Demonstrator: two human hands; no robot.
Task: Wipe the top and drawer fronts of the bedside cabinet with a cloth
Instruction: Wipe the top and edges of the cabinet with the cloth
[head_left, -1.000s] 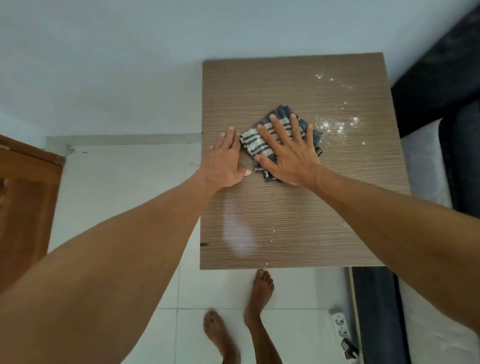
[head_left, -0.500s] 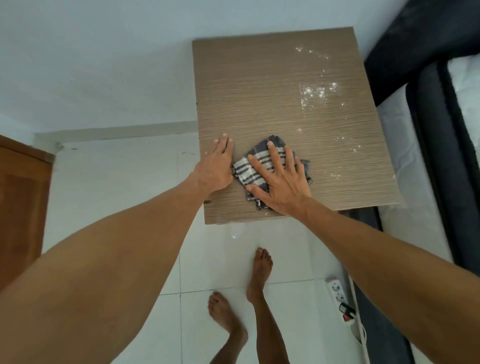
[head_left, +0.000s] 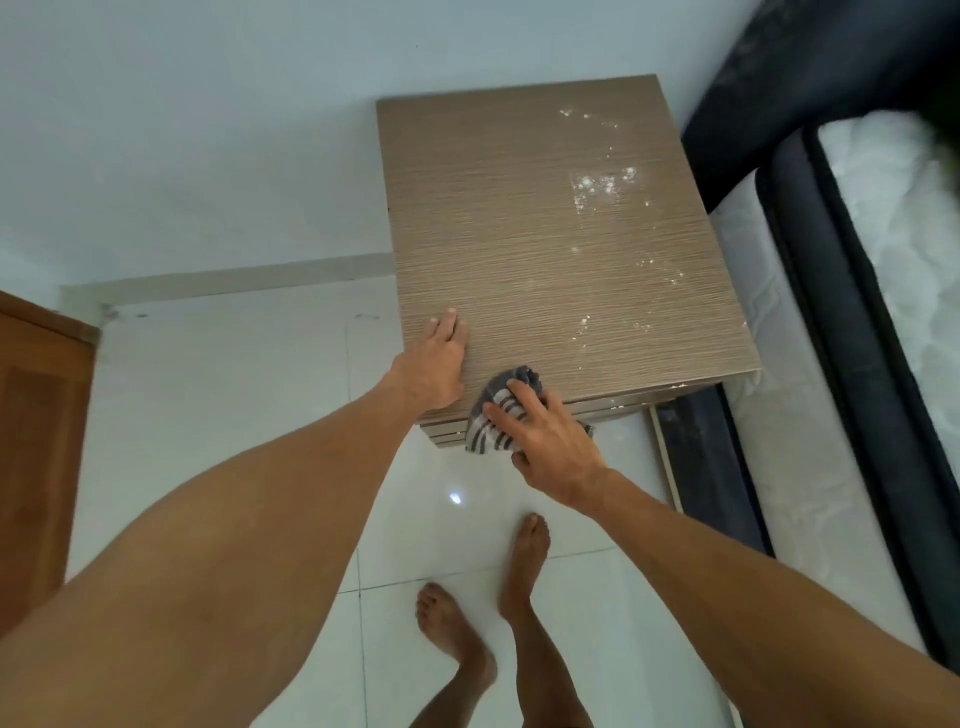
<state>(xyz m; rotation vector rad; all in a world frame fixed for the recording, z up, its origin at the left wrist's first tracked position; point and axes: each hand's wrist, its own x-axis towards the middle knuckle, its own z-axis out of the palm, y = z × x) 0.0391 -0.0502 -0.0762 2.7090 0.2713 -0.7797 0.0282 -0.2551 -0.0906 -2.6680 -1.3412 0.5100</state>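
The bedside cabinet (head_left: 524, 223) has a light wood-grain top with white powder specks (head_left: 602, 184) scattered over its right half. My left hand (head_left: 434, 364) lies flat on the top's near left corner, fingers together. My right hand (head_left: 543, 439) presses a grey-and-white striped cloth (head_left: 491, 415) over the near front edge, so the cloth hangs down onto the drawer fronts (head_left: 613, 408). Only a thin strip of the drawer fronts shows below the top.
A bed with a white mattress (head_left: 779, 415) and dark frame (head_left: 852, 322) stands right of the cabinet. A brown wooden door (head_left: 36, 441) is at the left. My bare feet (head_left: 524, 561) stand on white floor tiles (head_left: 234, 395) before the cabinet. A pale wall (head_left: 182, 130) is behind.
My right hand has dragged the cloth toward me, from the middle of the top to over its front edge. My left hand slid to the near left corner. The view has pulled back.
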